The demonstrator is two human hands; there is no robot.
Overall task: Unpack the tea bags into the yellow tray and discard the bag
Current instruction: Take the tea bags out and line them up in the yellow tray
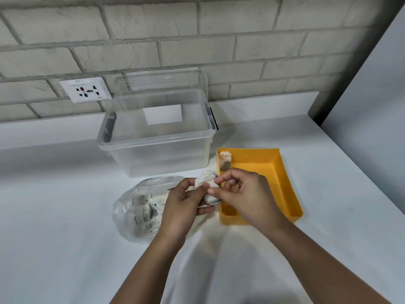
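A clear plastic bag point(140, 207) with several tea bags inside lies on the white counter, left of the yellow tray point(285, 183). One tea bag point(225, 161) leans in the tray's far left corner. My left hand point(186, 207) grips the bag's mouth. Just above the tray's left wall, my right hand point(243, 194) pinches a white tea bag point(208, 183) between thumb and forefinger. The two hands touch around that tea bag.
An open clear plastic bin point(157, 137) stands behind the bag, its lid leaning against the brick wall. A white wall socket point(86, 89) is at the back left. A white panel point(372, 106) rises along the right edge of the counter.
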